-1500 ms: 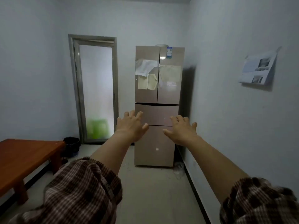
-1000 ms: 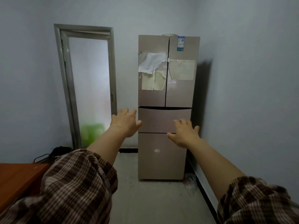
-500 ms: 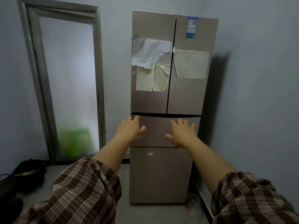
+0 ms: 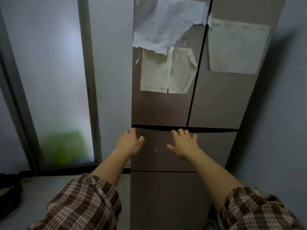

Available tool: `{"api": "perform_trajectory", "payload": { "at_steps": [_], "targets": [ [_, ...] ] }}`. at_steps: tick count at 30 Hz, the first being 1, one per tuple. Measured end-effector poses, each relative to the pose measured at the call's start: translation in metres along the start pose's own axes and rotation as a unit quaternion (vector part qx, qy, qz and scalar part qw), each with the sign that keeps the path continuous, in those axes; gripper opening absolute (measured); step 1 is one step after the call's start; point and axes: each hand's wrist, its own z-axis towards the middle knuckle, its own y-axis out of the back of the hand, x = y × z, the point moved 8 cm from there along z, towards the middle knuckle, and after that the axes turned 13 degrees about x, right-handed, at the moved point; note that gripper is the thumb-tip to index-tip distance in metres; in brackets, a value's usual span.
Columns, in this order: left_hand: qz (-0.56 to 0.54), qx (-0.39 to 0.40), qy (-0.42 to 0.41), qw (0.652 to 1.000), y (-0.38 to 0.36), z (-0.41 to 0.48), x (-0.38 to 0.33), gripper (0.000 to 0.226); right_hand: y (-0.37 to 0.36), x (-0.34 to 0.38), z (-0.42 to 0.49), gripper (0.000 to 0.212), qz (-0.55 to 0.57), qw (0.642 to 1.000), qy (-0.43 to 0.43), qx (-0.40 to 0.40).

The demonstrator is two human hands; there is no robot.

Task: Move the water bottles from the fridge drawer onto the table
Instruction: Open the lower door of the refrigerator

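Both hands reach for the closed upper fridge drawer (image 4: 214, 148): left hand (image 4: 128, 143) and right hand (image 4: 185, 144), fingers spread wide, empty. Best hook the dark top gap and pull evenly (water bottles presumably inside, unseen).

The room was dim, with a cool grey-blue cast. Most light came through the frosted glass door (image 4: 54, 80) at the left, glowing softly, a green shape behind it only a blur. The fridge (image 4: 191, 105) threw a broad dark shadow on the wall (image 4: 282, 113) to its right, and a faint sheen lay on the fridge drawer (image 4: 214, 150). Wide-angle distortion bent the door frame and fridge edges. The plaid sleeves (image 4: 86, 205) looked soft.
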Motion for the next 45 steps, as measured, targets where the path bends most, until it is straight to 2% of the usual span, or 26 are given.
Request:
{"api": "perform_trajectory", "payload": {
  "at_steps": [6,10,15,20,25,29,32,33,35,36,38,39,42,45],
  "targets": [
    [-0.065,0.066,0.015,0.996,-0.033,0.121,0.061,0.059,-0.039,0.019,0.114,0.07,0.017,0.998,-0.015,0.055],
    [-0.139,0.076,0.022,0.987,-0.046,0.176,0.087,0.06,-0.064,0.038,0.164,0.072,0.042,0.997,0.009,0.067],
    [-0.305,0.061,-0.039,0.949,-0.06,0.211,0.084,0.047,-0.088,0.048,0.198,0.079,0.045,0.995,0.014,0.09],
    [-0.388,0.086,-0.019,0.917,-0.073,0.226,0.09,0.045,-0.093,0.047,0.21,0.084,0.039,0.994,0.004,0.097],
    [-0.333,0.064,-0.007,0.941,-0.066,0.223,0.089,0.049,-0.083,0.05,0.208,0.078,0.062,0.994,0.003,0.088],
    [-0.233,0.045,0.007,0.971,-0.056,0.199,0.091,0.051,-0.065,0.044,0.177,0.052,0.071,0.997,0.019,0.026],
    [-0.299,0.135,0.0,0.945,-0.061,0.17,0.084,0.051,-0.056,0.018,0.137,0.032,0.164,0.986,0.026,-0.033],
    [-0.291,0.168,-0.013,0.942,-0.062,0.159,0.076,0.049,-0.055,0.008,0.123,0.027,0.189,0.98,0.024,-0.05],
    [-0.257,0.227,-0.07,0.937,-0.068,0.139,0.052,0.048,-0.055,-0.01,0.098,0.038,0.227,0.97,0.015,-0.08],
    [-0.258,0.27,-0.101,0.922,-0.076,0.127,0.036,0.051,-0.056,-0.021,0.086,0.042,0.245,0.965,0.001,-0.089],
    [-0.249,0.356,-0.148,0.888,-0.097,0.101,0.002,0.051,-0.056,-0.048,0.064,0.038,0.274,0.955,-0.036,-0.109],
    [-0.22,0.381,-0.169,0.882,-0.109,0.087,-0.015,0.049,-0.055,-0.063,0.052,0.032,0.294,0.947,-0.054,-0.119],
    [-0.179,0.389,-0.22,0.876,-0.145,0.047,-0.065,0.048,-0.058,-0.11,0.021,0.014,0.316,0.938,-0.088,-0.113],
    [-0.186,0.375,-0.254,0.872,-0.178,0.014,-0.109,0.045,-0.065,-0.155,-0.013,0.03,0.308,0.941,-0.1,-0.096]
  ]
}}
